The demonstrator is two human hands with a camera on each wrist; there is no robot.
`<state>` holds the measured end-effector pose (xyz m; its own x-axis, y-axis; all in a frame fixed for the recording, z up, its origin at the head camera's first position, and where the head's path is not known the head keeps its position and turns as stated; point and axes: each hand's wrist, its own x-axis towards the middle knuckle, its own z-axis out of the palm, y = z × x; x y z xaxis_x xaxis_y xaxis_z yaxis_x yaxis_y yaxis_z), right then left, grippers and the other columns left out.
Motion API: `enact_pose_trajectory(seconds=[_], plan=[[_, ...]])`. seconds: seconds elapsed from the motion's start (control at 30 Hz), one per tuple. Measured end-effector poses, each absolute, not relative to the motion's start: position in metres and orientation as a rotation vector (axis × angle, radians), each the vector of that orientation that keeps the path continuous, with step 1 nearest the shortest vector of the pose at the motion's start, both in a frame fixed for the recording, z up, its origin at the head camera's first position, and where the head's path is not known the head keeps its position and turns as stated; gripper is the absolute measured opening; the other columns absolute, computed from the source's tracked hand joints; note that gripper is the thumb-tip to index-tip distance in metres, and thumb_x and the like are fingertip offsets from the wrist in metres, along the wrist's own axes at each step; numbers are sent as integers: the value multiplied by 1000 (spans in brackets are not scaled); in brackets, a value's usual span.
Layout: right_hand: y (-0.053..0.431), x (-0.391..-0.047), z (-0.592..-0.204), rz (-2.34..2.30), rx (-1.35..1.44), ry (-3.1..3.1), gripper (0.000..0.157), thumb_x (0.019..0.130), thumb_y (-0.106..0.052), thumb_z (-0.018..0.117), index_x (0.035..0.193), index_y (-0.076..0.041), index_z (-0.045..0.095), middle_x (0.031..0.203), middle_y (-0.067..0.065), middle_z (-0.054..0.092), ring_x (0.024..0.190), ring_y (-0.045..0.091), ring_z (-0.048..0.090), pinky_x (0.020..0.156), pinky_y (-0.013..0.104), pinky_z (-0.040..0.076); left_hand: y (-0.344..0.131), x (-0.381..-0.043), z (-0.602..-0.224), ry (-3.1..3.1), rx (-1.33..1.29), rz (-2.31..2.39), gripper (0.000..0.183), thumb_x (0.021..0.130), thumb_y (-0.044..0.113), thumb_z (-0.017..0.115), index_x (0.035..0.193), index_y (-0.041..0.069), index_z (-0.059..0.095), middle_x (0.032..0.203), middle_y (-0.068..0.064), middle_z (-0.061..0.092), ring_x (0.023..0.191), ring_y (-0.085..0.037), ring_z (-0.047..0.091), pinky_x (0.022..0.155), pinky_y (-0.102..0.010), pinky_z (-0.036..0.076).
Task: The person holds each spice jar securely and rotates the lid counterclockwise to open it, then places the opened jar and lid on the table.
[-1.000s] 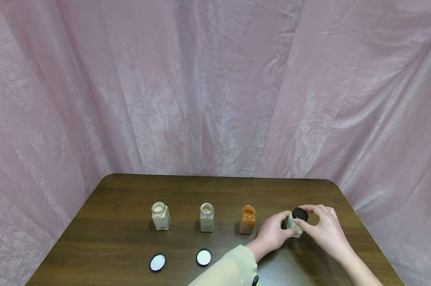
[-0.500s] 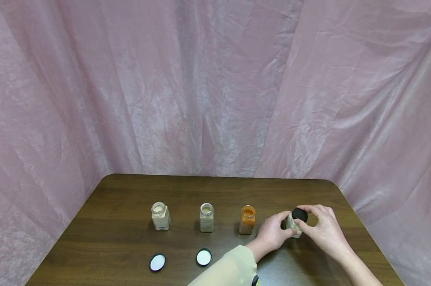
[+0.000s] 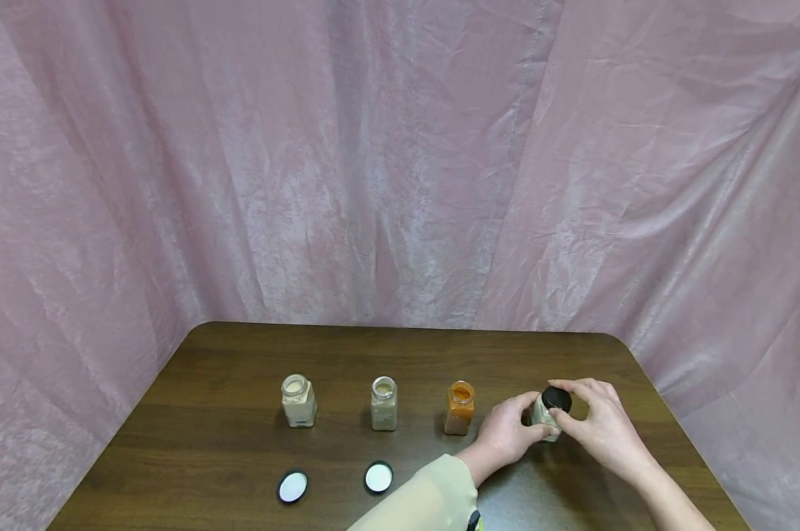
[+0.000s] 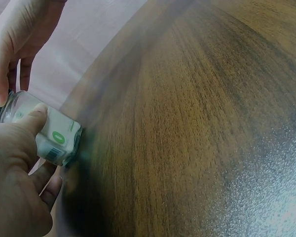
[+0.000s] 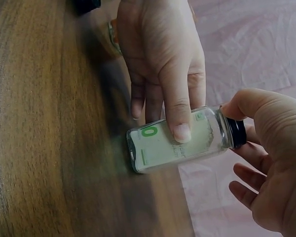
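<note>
At the right of the table a square glass jar [image 5: 175, 140] with a pale, green-printed label stands under both hands. My left hand [image 3: 509, 430] grips its body, thumb across the label in both wrist views. With thumb and fingers, my right hand [image 3: 602, 426] pinches the black lid [image 3: 556, 399], which sits on the jar's neck. Just left of my left hand stands an uncapped jar of orange powder [image 3: 459, 411]. How tightly the lid sits cannot be told.
Further left stand two more uncapped jars of pale powder, a middle jar [image 3: 384, 407] and a left jar [image 3: 299, 404]. In front of them lie two upturned lids, one lid [image 3: 293, 487] and another lid [image 3: 378, 478], on the brown wooden table [image 3: 194, 413]. A pink curtain [image 3: 400, 162] hangs behind.
The fingers of my right hand have shifted slightly around the black lid. My left hand and the jar have stayed in place.
</note>
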<state>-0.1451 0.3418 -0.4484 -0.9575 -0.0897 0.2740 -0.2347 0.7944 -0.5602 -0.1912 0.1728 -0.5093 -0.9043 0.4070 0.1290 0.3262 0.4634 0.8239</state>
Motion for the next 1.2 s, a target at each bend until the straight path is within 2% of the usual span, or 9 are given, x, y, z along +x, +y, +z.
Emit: enact_pose_trajectory(seconds=[0.53, 1.2], plan=[[347, -148, -453, 965, 258, -2780, 45, 92, -23, 77, 135, -15, 66, 124, 4, 60, 130, 37, 36, 93, 66, 37, 175, -193, -511, 2592, 637, 1463, 43, 84, 35, 85, 123, 30, 70, 103, 20, 67, 92, 0, 60, 78, -21, 47], [344, -146, -451, 968, 257, -2763, 45, 92, -19, 78, 135, -16, 66, 122, 1, 61, 126, 31, 40, 91, 61, 40, 173, -191, -512, 2568, 655, 1494, 41, 85, 34, 85, 122, 29, 69, 99, 21, 65, 91, 0, 60, 78, -21, 47]])
